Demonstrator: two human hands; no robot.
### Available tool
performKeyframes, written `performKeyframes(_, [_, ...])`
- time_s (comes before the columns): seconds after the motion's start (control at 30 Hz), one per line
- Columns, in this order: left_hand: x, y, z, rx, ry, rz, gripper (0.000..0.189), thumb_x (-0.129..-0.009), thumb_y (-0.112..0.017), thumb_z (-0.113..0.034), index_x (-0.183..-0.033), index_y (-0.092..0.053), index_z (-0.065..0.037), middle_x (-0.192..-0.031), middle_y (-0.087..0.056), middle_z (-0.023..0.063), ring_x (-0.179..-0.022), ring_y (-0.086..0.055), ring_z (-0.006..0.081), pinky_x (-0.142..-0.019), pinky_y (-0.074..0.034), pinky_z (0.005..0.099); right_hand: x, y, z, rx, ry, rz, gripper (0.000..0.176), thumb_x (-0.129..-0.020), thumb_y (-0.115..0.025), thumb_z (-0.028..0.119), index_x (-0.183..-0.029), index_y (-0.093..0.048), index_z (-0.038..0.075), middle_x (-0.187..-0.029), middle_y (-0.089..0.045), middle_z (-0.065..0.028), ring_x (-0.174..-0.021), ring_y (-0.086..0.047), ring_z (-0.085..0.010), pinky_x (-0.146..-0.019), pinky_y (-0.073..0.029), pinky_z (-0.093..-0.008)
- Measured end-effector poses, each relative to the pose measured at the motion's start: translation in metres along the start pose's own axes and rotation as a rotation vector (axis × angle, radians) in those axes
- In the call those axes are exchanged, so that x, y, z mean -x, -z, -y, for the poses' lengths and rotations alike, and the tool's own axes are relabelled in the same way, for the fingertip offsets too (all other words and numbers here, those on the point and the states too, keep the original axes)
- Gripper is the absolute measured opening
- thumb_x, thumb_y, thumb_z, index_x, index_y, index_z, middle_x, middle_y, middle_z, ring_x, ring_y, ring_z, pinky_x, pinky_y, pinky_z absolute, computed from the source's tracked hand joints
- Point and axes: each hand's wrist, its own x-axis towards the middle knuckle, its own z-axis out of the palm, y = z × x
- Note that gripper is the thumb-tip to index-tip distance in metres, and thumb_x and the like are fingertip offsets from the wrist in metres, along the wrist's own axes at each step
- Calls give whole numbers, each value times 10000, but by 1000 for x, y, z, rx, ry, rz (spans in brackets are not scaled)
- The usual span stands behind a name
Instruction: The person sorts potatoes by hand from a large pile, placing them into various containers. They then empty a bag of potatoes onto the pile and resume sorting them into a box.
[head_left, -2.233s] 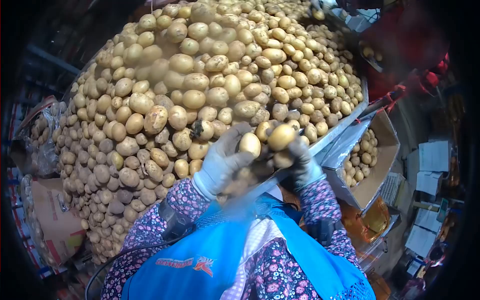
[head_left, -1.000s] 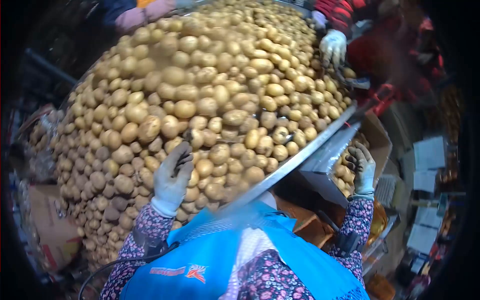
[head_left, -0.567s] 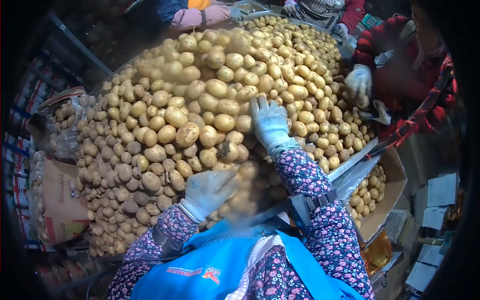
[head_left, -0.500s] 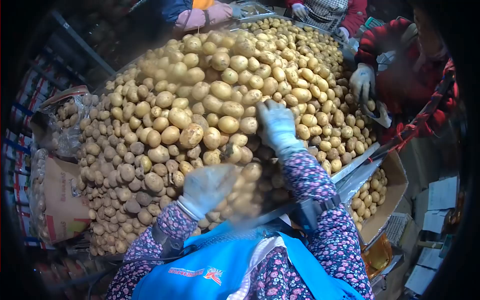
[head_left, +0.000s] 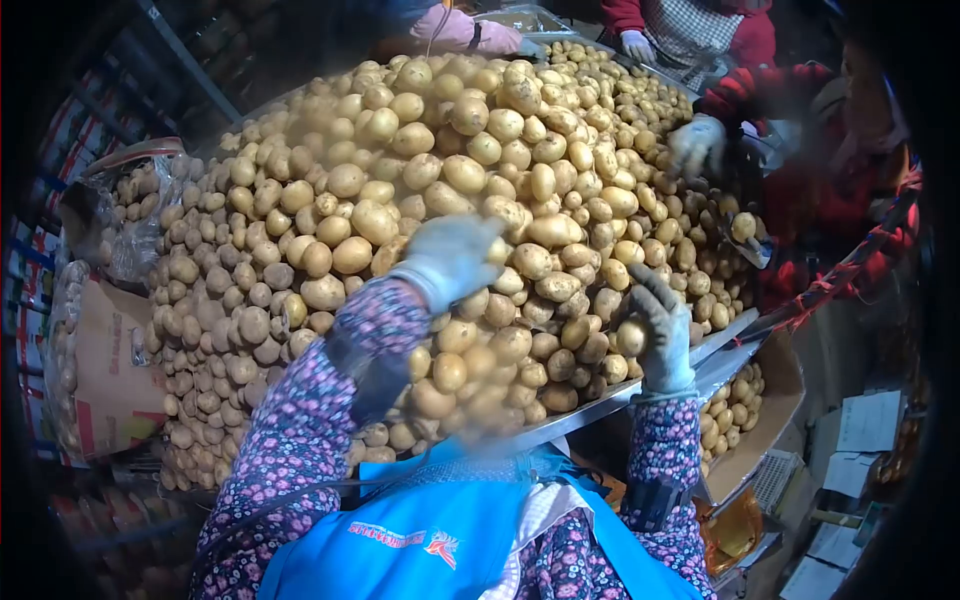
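A large heap of yellow-brown potatoes (head_left: 465, 174) fills the middle of the view. My left hand (head_left: 450, 260), in a pale glove, lies over the potatoes near the centre; it is blurred, and whatever its fingers hold is not clear. To the right, my right hand (head_left: 660, 330), gloved too, is at the heap's right front, its dark fingertips curled round a round potato (head_left: 632, 337). The metal table edge (head_left: 590, 408) runs just below and beside it.
A cardboard box of potatoes (head_left: 765, 410) stands at the right, beyond the metal edge. Open bags and a carton (head_left: 120, 350) of potatoes are on the left. Co-workers' gloved hands (head_left: 697, 145) reach in at the upper right and far side. A rope-wrapped bar (head_left: 830, 285) slants at right.
My left hand has moved up and right over the heap. My right hand has moved right and down toward the metal edge, and now a potato shows in its fingers.
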Motion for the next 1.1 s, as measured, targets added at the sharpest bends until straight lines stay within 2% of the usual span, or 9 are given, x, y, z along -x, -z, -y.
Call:
performKeyframes(0.13, [59, 8, 16, 1033, 155, -321, 683, -779, -823, -215, -1363, -533, -14, -1117, -687, 101, -945, -647, 140, -845, -546, 267, 22, -18, -9, 152, -76, 269, 489, -942, -640, 270, -1329, -549, -16, -1219, -601, -82, -1058, -581, -146, -879, -506, -267])
performKeyframes(0.2, [70, 1, -8, 838, -21, -297, 707, -780, -828, -247, -1381, -525, -34, -1220, -657, 141, -1077, -645, 215, -931, -529, 318, 34, -60, -15, -95, -231, 406, 639, -971, -565, 450, -1395, -472, -19, -1291, -581, -146, -870, -658, -155, -688, -555, -288])
performKeyframes(0.23, [75, 12, -26, 917, -4, -52, 729, -770, -838, -273, -1384, -525, -38, -1308, -606, 179, -1181, -605, 250, -1004, -488, 344, 41, -82, -15, -159, -258, 405, 656, -969, -566, 460, -1418, -443, -3, -1295, -574, -131, -917, -641, -151, -722, -553, -291])
performKeyframes(0.4, [41, 18, -1, 923, -99, -103, 617, -878, -728, -319, -1385, -517, -37, -1313, -617, 173, -1188, -609, 229, -1014, -477, 351, 48, -89, -31, -363, -427, 413, 679, -932, -631, 459, -1437, -414, 59, -1157, -591, -76, -928, -608, -160, -769, -555, -293])
performKeyframes(0.57, [-63, -2, 46, -329, 66, -284, 222, -912, -536, -176, -1101, -615, -89, -1120, -643, 127, -1017, -647, 298, -827, -514, 478, 55, -66, -43, -600, -503, 323, 743, -872, -709, 348, -1484, -363, 107, -1182, -592, -100, -823, -640, -209, -622, -579, -330])
performKeyframes(0.8, [-66, 20, 41, -327, 121, -105, 265, -937, -473, -152, -1162, -606, -100, -1095, -620, 121, -1027, -636, 299, -810, -532, 449, 63, -50, -44, -492, -410, 240, 760, -824, -696, 237, -1497, -356, 140, -1375, -506, -160, -926, -649, -261, -642, -592, -348])
performKeyframes(0.87, [-63, 19, 42, -236, 177, -61, 291, -930, -476, -150, -1188, -601, -100, -1112, -611, 125, -1005, -638, 298, -791, -526, 447, 67, -45, -36, -533, -447, 222, 698, -853, -713, 167, -1469, -396, 85, -1381, -509, -132, -1121, -605, -242, -839, -580, -356])
performKeyframes(0.93, [-58, 12, 43, -303, 170, -200, 316, -924, -486, -148, -1217, -590, -94, -1103, -619, 117, -1030, -632, 283, -804, -517, 429, 69, -49, -35, -558, -452, 179, 674, -840, -722, 139, -1444, -427, 101, -1359, -526, -124, -1054, -634, -238, -735, -601, -347])
performKeyframes(1.1, [-83, 14, 40, -405, 103, -149, 223, -856, -589, -206, -1034, -667, -97, -950, -668, 70, -1004, -627, 257, -830, -503, 411, 71, -56, -32, -503, -473, 203, 626, -919, -673, 350, -1437, -424, 103, -1346, -528, -116, -1027, -621, -205, -700, -581, -300])
